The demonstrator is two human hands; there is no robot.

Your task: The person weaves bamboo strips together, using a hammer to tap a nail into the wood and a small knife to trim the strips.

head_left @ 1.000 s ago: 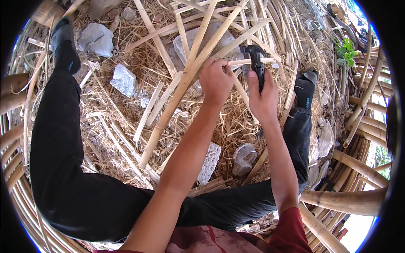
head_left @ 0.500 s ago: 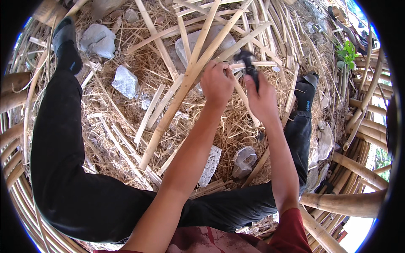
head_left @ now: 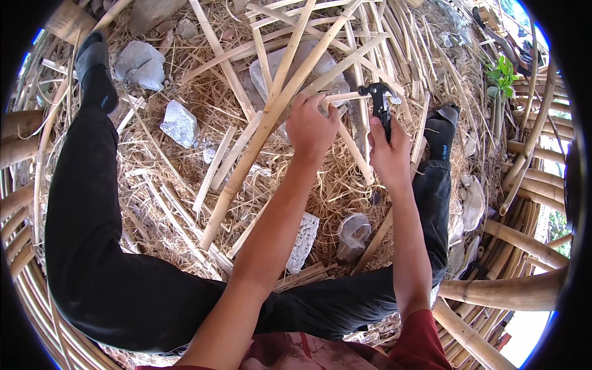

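My right hand point(head_left: 391, 149) is wrapped round the handle of a small black hammer point(head_left: 378, 105). The hammer's head points away from me, just right of my left hand. My left hand point(head_left: 312, 128) is closed with its fingertips pinched together, beside a crossing of split bamboo strips point(head_left: 271, 123). What those fingers pinch is hidden or too small to make out. One pale strip point(head_left: 345, 97) runs from behind the left fingers toward the hammer head. Beneath the crossed strips lies a large flat grey stone point(head_left: 256, 74).
Straw-like shavings cover the ground between my outspread legs. Pale stones point(head_left: 179, 124) lie to the left, and a porous white block point(head_left: 303, 242) sits near a clear plastic cup point(head_left: 353, 232). Bamboo poles point(head_left: 502, 293) stand at the right; a leafy green plant point(head_left: 502, 75) grows behind.
The hammer, blurred and close beside my left hand before, is now farther right and sharp, its head swung rightward. My left hand stays at the strips, its fingers slightly shifted.
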